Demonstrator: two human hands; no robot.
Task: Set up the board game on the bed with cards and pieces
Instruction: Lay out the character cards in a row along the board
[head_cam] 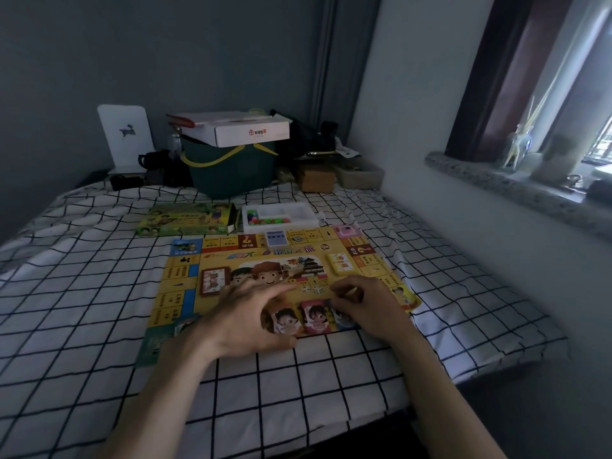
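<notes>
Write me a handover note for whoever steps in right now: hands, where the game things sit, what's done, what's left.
Left hand: fingers spread, resting on the near character cards.
Right hand: fingers curled at the same row; whether it holds a card is unclear.
Board lies flat on the bed. Dice at its centre; red deck, yellow deck, blue deck placed.
Left: coloured pieces remain in the white tray beyond the board.

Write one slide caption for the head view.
Both hands arrange character cards on the board.
</notes>
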